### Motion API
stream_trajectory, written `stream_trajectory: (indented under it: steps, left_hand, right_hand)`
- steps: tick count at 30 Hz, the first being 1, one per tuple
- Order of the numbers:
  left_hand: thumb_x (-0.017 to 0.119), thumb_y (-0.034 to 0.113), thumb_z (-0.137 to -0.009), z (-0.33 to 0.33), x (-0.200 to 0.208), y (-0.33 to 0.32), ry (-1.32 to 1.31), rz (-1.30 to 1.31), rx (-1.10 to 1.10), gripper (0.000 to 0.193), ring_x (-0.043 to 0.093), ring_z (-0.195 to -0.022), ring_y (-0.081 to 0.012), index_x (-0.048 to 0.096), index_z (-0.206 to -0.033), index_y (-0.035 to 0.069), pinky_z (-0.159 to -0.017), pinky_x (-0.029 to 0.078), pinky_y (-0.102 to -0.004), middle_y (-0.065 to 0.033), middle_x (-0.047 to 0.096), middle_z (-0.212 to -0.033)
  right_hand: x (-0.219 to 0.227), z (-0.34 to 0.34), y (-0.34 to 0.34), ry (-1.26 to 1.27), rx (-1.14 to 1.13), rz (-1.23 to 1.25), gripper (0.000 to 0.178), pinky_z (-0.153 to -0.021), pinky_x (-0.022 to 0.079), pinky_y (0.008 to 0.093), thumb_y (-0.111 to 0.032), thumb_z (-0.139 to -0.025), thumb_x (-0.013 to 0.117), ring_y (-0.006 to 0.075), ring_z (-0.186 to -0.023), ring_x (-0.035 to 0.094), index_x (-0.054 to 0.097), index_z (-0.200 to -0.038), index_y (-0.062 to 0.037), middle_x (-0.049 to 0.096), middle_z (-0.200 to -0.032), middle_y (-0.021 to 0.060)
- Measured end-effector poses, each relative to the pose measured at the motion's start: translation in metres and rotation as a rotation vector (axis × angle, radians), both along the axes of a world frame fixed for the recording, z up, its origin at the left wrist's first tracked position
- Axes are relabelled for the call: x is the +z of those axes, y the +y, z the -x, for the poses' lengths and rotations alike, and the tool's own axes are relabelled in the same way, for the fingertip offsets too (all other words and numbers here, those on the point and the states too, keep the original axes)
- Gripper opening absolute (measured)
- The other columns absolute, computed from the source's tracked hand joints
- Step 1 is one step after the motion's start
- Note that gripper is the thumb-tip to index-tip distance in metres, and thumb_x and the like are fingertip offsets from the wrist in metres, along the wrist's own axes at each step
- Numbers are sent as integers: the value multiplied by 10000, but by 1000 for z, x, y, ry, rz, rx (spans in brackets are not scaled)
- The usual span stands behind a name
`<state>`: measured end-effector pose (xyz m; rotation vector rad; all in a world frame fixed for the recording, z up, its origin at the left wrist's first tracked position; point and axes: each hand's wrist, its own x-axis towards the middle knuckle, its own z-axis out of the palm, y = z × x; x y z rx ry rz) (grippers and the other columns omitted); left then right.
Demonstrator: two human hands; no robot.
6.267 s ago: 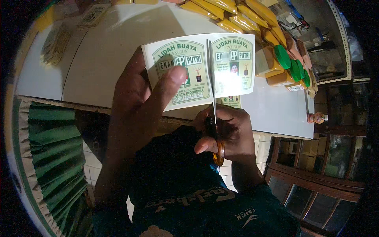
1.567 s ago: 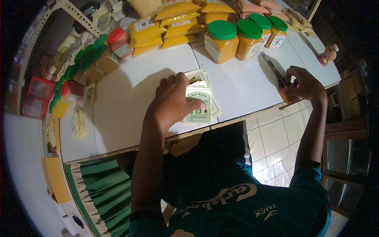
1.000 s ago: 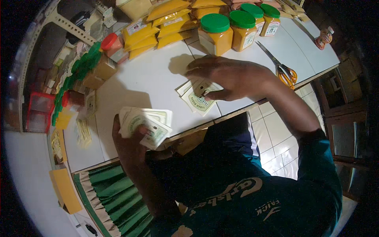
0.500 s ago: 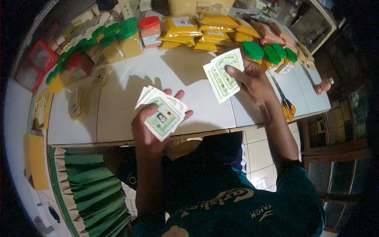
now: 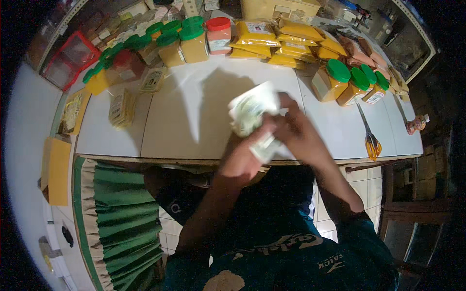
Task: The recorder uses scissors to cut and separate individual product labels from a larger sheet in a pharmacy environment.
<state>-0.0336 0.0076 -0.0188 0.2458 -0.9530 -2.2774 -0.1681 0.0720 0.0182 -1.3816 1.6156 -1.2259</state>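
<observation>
Both my hands are together over the front of the table, smeared by motion. A sheaf of pale paper labels with green print (image 5: 252,109) is held between them. My left hand (image 5: 245,160) is closed round the labels from below, with a lower corner of paper showing by its palm. My right hand (image 5: 293,128) is against the right side of the sheaf with its fingers bent in; blur hides exactly how its fingertips lie. On the table to the left rest a stack of similar labels (image 5: 121,109) and a smaller pile of labels (image 5: 153,80).
Along the back stand green-lidded jars (image 5: 193,41), a red-lidded jar (image 5: 218,36) and yellow powder packets (image 5: 257,36). More green-lidded jars (image 5: 331,80) stand at right, near orange-handled scissors (image 5: 372,140) and a small bottle (image 5: 417,124). A red-framed box (image 5: 73,60) is at far left.
My hands have come together from apart. The right hand has moved left with its labels to meet the left hand's labels, and the left has moved right. The view has shifted.
</observation>
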Motion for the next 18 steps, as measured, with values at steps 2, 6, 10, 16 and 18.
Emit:
stream_trajectory:
  steps: [2,6,10,16,18]
  left_hand:
    - [597,114,-871,5,12,10,23,27,121,571,500,-1172,-260,340,-1380,81,-978,430,-410,-131,470,-1283]
    - [496,193,-942,-9,26,-8,290,-24,56,587,451,-1230,-352,192,-1434,92,-984,433,-405,-192,387,-1395]
    - [574,60,-886,4,33,-9,35,587,381,635,490,-1185,-229,236,-1424,58,-928,446,-318,-225,474,-1318]
    - [652,-32,-757,-56,36,-51,-427,990,432,595,570,-1071,-294,413,-1299,21,-918,468,-343,-209,568,-1164]
    - [561,-92,-718,-42,17,-53,-634,1624,550,560,519,-1115,-353,443,-1257,3,-970,415,-391,-204,519,-1183]
  right_hand:
    - [7,-14,1,563,21,299,593,-1034,307,400,-121,-821,620,301,-1247,353,368,-1348,-19,394,-1312,198]
    - [14,-6,17,93,-95,248,698,-992,372,385,-56,-788,670,266,-1230,387,309,-1386,-49,345,-1349,154]
    - [20,-39,10,-455,-163,180,434,-833,457,266,39,-815,638,152,-1029,530,472,-1213,-15,547,-1127,79]
    - [10,10,12,381,-22,417,364,-840,451,327,114,-759,558,265,-948,591,562,-1092,-35,579,-1051,135]
    - [1,-12,5,342,-45,291,380,-850,434,328,144,-735,499,312,-973,549,547,-1059,-48,521,-994,159]
